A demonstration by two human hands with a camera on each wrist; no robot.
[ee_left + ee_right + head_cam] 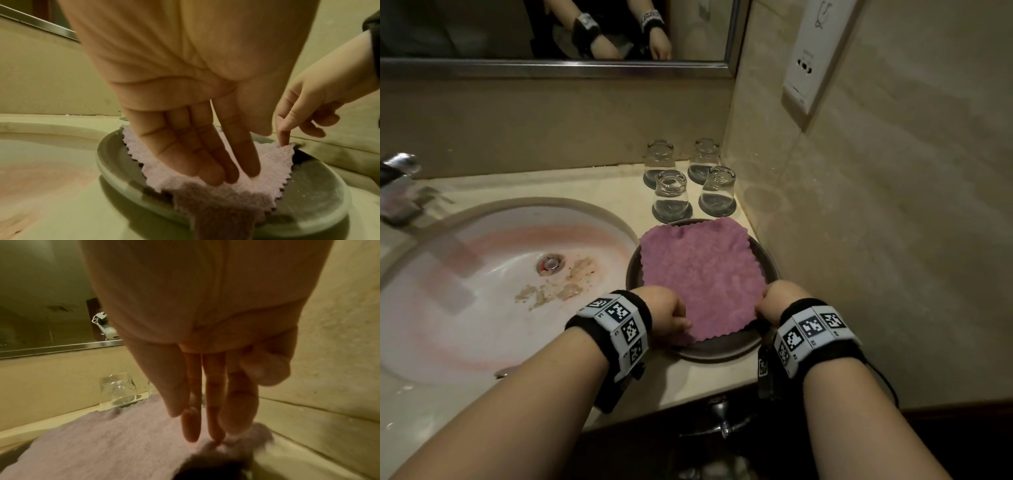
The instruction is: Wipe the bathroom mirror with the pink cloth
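The pink cloth (pixel 702 274) lies spread flat on a dark round tray (pixel 722 349) on the counter, right of the sink. My left hand (pixel 667 311) is at its near left corner; in the left wrist view its straight fingers (pixel 216 162) press on the cloth (pixel 273 162). At the near right corner is my right hand (pixel 780 301), whose straight fingers (pixel 213 410) touch the cloth (pixel 102 443) with their tips. The mirror (pixel 482 27) hangs above the backsplash, with only its lower edge and steel frame in view.
Several upturned glasses (pixel 688 181) on coasters stand just behind the tray. The white sink (pixel 482 274) with a stained bowl is on the left, with a faucet (pixel 397 178) at its far left. A tiled wall with a socket panel (pixel 811 61) closes the right side.
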